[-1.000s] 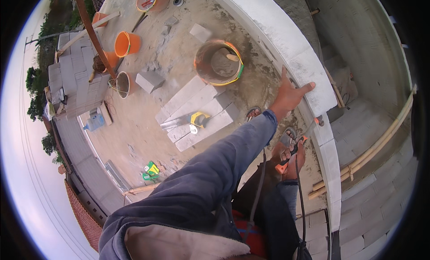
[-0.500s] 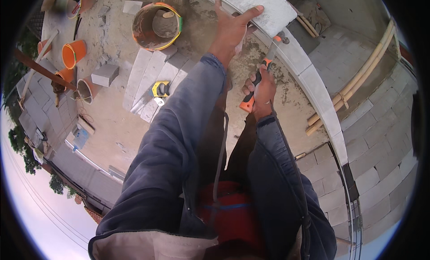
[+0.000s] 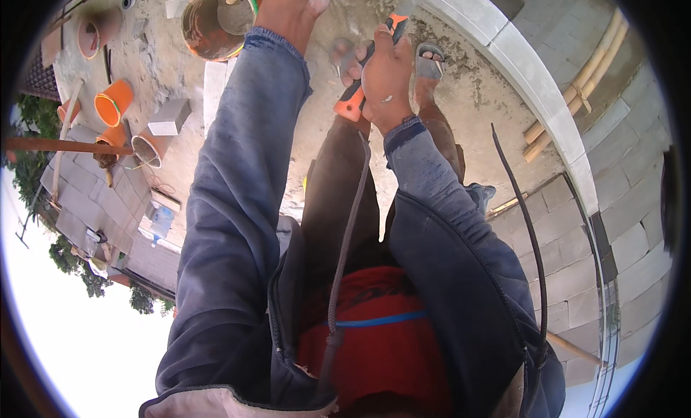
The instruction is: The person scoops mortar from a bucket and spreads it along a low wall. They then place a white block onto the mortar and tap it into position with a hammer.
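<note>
My right hand [image 3: 389, 79] is wrapped round the black and orange handle of what looks like a hammer [image 3: 350, 107], held in front of my legs. Its grey shaft points up and away, and its far end runs to the upper edge of the view. My left hand [image 3: 291, 11] reaches to the top edge of the picture, so its fingers are cut off and what they touch is hidden. Whitish dust shows on its side. To the right of the hammer's shaft, a low pale block wall [image 3: 518, 54] curves along.
An orange-rimmed mortar bucket [image 3: 209, 40] stands left of my left hand. Further left are an orange bucket [image 3: 114, 105], a loose grey block [image 3: 170, 118] and a rust-coloured bar [image 3: 65, 145]. Bamboo poles [image 3: 579, 94] lean beyond the wall; my sandalled foot [image 3: 430, 64] is beside the hammer.
The view has shifted, so the white block under my left hand is out of sight. My right hand has drawn the hammer back from the wall, nearer my body.
</note>
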The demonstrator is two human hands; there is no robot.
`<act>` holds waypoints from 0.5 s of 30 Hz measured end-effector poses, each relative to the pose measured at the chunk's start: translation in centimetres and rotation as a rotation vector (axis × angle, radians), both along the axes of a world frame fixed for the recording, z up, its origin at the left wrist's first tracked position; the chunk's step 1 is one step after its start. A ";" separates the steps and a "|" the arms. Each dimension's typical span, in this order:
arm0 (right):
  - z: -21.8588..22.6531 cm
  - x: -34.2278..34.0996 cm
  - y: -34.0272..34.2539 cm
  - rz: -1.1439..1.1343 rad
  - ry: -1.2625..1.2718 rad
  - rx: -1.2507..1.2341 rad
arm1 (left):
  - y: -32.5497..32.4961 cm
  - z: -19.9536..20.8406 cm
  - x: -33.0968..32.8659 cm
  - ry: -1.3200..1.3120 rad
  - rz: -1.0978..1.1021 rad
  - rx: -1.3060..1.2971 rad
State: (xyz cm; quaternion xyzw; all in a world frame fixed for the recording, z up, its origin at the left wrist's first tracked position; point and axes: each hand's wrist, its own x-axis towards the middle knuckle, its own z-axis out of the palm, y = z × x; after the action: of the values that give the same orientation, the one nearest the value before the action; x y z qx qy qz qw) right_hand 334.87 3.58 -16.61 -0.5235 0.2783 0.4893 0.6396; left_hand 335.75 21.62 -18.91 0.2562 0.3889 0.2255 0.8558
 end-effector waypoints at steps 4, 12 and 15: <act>0.0 0.6 -0.3 -0.041 0.049 -0.002 | 0.2 -0.2 -0.2 0.016 0.005 0.019; 1.5 3.8 -4.8 0.217 -0.010 -0.035 | -0.3 1.6 -1.0 0.031 0.029 -0.069; 4.1 8.6 -11.3 0.476 -0.012 -0.104 | -2.1 4.6 -4.4 0.117 0.146 -0.101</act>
State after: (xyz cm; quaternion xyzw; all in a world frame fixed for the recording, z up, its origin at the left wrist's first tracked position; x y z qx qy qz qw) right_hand 343.49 -7.70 -12.51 -0.6093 0.1681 0.6084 0.4800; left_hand 331.37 19.51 -14.33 0.1964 0.4666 0.2521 0.8247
